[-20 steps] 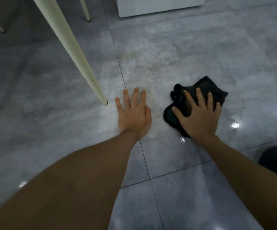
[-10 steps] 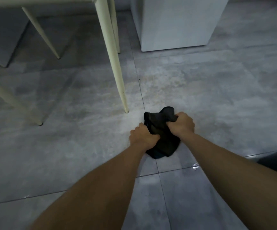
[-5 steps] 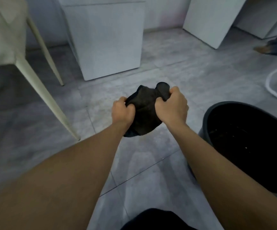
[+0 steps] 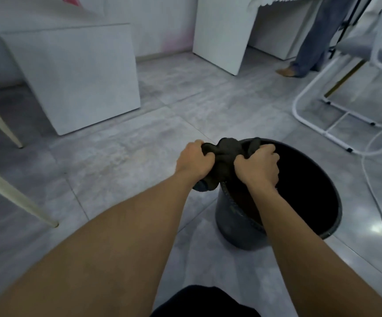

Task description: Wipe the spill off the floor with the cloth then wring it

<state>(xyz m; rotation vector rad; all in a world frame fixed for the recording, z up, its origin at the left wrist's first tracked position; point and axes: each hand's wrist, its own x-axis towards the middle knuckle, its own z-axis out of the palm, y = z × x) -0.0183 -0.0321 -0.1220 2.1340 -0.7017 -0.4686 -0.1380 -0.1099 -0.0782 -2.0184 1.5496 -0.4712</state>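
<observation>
Both fists clenched on the dark cloth (image 4: 225,160) | left hand (image 4: 194,162), right hand (image 4: 257,167) at opposite ends | bunched over the black bucket (image 4: 235,216) rim, likely so drips fell inside | floor (image 4: 117,161) looked wiped.

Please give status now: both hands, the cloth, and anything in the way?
Left hand and right hand both shut on the dark bunched cloth. Cloth held off the floor, over near rim of round black bucket. Nothing in the way.

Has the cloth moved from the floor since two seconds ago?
Yes. The cloth is lifted off the floor, held by both hands at the bucket rim.
</observation>
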